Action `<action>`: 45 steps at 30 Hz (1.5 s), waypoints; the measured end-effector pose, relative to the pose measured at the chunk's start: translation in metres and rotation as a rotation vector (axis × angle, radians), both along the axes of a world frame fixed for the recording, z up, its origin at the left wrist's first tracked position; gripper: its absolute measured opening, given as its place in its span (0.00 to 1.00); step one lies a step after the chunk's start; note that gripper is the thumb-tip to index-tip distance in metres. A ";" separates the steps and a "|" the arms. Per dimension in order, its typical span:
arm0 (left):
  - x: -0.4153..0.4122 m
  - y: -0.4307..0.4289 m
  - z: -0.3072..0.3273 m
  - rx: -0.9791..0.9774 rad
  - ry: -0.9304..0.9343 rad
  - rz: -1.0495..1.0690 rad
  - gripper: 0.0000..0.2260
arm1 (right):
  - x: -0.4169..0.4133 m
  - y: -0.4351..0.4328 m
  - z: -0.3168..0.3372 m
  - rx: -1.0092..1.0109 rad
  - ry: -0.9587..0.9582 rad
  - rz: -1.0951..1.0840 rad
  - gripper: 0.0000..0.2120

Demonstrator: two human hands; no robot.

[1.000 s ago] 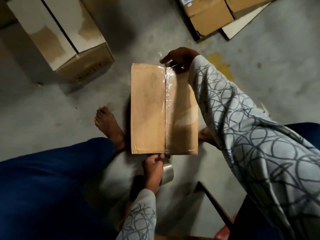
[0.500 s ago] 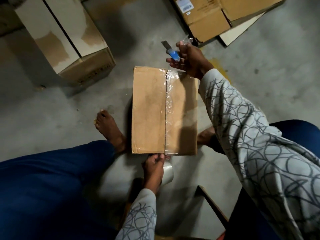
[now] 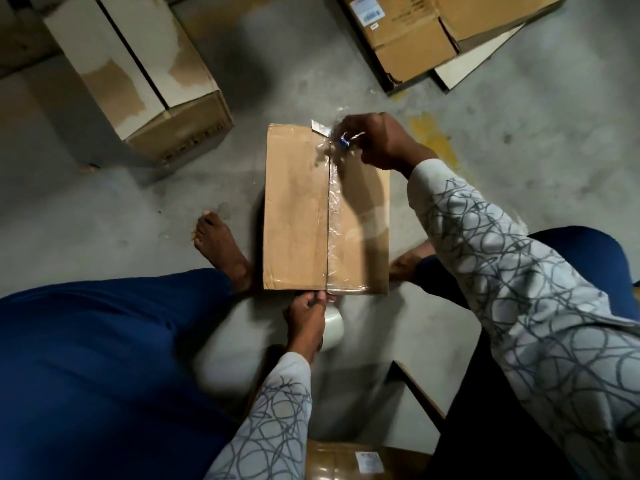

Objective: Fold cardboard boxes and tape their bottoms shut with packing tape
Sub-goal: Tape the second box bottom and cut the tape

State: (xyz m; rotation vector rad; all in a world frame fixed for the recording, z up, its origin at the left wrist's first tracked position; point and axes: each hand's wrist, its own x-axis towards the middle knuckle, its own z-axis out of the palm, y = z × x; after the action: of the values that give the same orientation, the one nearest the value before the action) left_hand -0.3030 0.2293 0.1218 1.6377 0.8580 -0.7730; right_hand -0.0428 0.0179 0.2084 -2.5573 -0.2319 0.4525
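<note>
The cardboard box (image 3: pixel 294 216) lies on the floor (image 3: pixel 138 209) with its bottom flaps shut and facing up. It sits between the person's left foot (image 3: pixel 221 244) and right foot (image 3: pixel 410 261). A strip of clear tape (image 3: pixel 335 209) runs down the middle, along the line where the two flaps meet.

The right hand (image 3: pixel 381 142) is at the far end of the box. Its fingers are curled tight round a small knife (image 3: pixel 343 143) with a blue handle. The blade points left, right by the bunched-up end of the tape.

The left hand (image 3: pixel 306 320) is at the near edge. Its fingers are wrapped round the tape roll (image 3: pixel 334 329), and the fingertips touch the box edge where the tape comes off.

It looks like the far end of the tape is about to be cut or trimmed. A few things could go wrong here:

- The tape at the far end is wrinkled and loose. If the blade drags on it, the tape may tear crooked or stick to itself.
- The blade is bare and both feet are bare too. A slip could cut the box or nick some skin.
- If the left hand lets the tape go slack, the strip could lift off the near edge.
- The strip seems to sit more on the right flap than the left. If so, the left flap may not hold and could pop open.

Another box (image 3: pixel 138 74) stands to the far left, well apart from this one.
</note>
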 end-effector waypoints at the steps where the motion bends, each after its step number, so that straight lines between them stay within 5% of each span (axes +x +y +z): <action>1: 0.000 0.000 0.002 0.012 -0.001 0.008 0.14 | 0.002 -0.002 0.000 0.052 0.014 -0.101 0.24; 4: 0.002 0.001 0.006 0.050 -0.028 0.005 0.10 | 0.000 0.003 -0.006 0.056 -0.053 -0.265 0.15; 12: 0.002 0.007 0.017 0.058 -0.057 -0.035 0.05 | -0.010 0.008 -0.031 -0.037 -0.039 -0.397 0.18; 19: 0.005 0.017 0.022 0.132 0.020 -0.130 0.13 | -0.007 -0.007 -0.023 0.060 0.130 -0.359 0.19; 26: 0.015 0.023 0.024 0.094 -0.011 -0.301 0.18 | -0.011 0.002 -0.023 0.074 0.089 -0.400 0.19; 31: 0.020 0.025 0.050 0.443 -0.095 -0.424 0.22 | -0.012 0.007 -0.024 0.114 0.069 -0.378 0.16; 37: 0.069 0.028 0.100 0.700 0.122 -0.682 0.21 | -0.010 0.011 -0.038 0.138 0.045 -0.389 0.15; 41: 0.138 -0.004 0.128 0.546 -0.345 -0.425 0.09 | -0.012 0.012 -0.042 0.145 0.029 -0.435 0.15; 45: 0.211 -0.050 0.114 0.435 -0.657 -0.436 0.25 | -0.012 0.014 -0.045 0.142 0.012 -0.422 0.19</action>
State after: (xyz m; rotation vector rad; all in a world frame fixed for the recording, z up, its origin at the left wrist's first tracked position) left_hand -0.0924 0.1798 0.2357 2.3226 0.1954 -0.2842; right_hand -0.0548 0.0322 0.1638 -2.3752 0.2688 0.2772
